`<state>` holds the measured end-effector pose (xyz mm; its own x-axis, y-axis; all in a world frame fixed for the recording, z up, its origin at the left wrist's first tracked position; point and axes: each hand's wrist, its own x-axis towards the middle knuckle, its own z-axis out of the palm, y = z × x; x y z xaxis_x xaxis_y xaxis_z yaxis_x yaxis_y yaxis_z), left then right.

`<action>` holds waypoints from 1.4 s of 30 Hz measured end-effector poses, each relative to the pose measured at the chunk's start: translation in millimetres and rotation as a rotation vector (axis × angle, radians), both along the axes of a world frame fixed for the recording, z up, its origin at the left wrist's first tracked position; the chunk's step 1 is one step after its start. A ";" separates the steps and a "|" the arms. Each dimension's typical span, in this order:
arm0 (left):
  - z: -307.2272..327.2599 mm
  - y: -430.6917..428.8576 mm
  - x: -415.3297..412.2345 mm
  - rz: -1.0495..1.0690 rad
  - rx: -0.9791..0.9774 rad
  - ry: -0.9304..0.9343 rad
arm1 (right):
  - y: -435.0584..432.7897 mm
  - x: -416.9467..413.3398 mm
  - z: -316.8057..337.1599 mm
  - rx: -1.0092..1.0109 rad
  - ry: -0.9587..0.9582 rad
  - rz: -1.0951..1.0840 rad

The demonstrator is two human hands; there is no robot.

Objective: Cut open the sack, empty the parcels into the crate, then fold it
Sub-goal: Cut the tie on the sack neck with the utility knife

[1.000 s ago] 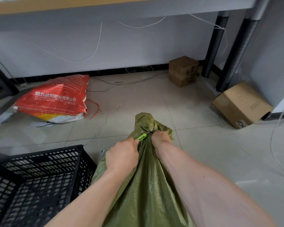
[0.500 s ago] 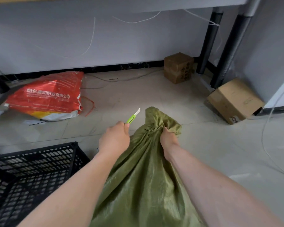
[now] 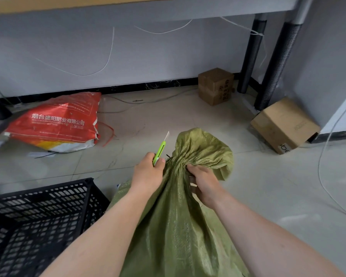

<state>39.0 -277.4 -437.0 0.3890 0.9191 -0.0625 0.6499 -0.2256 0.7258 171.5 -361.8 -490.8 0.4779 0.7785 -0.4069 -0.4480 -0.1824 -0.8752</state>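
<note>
1. The sack (image 3: 180, 216), green woven plastic, stands in the middle of the view between the person's forearms. Its neck is gathered tight and the loose top fans out above it towards 1 o'clock.
2. A short black strand (image 3: 167, 156) sticks out at the gathered neck; what it belongs to cannot be told.
3. The left hand (image 3: 148, 174) sits just beside the neck at its 9 o'clock. Its fingers are curled round the handle of a bright green cutter (image 3: 160, 149).
4. The cutter's pale blade (image 3: 166, 135) is out and points up towards 12 to 1 o'clock. It is in the air, apart from the sack's fabric.
5. The right hand (image 3: 205, 182) is at the neck's 4 o'clock, with its fingers bent into the fabric and gripping a bunch of it just below the gather.
6. The crate (image 3: 38, 216), black with slotted walls, stands on the floor at 8 o'clock from the sack, close beside it.
7. A red printed bag (image 3: 56, 122) lies flat on the tiled floor (image 3: 258, 196) at 10 o'clock, well apart from the sack.
8. A small cardboard box (image 3: 216, 85) sits against the wall at 1 o'clock, beside two dark table legs (image 3: 250, 56).
9. A larger cardboard box (image 3: 284, 124) lies tilted at 2 o'clock, near the legs.
10. A thin white cord (image 3: 326, 148) trails over the floor at 3 o'clock.
</note>
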 end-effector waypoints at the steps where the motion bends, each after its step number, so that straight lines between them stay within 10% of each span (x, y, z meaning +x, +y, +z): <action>1: -0.4 -0.1 1.3 0.003 -0.003 -0.029 | -1.9 0.6 0.3 0.018 -0.009 0.018; 15: -14.2 3.9 24.0 -0.039 -0.040 0.279 | -19.5 19.5 31.4 -0.399 -1.176 -0.047; 29: -20.4 -0.9 24.6 -0.045 -0.178 0.204 | -19.2 66.6 56.9 -0.572 -0.605 -0.554; 42: -21.6 -1.2 18.5 0.122 -0.267 -0.113 | 1.3 44.7 100.6 0.002 -0.906 -0.511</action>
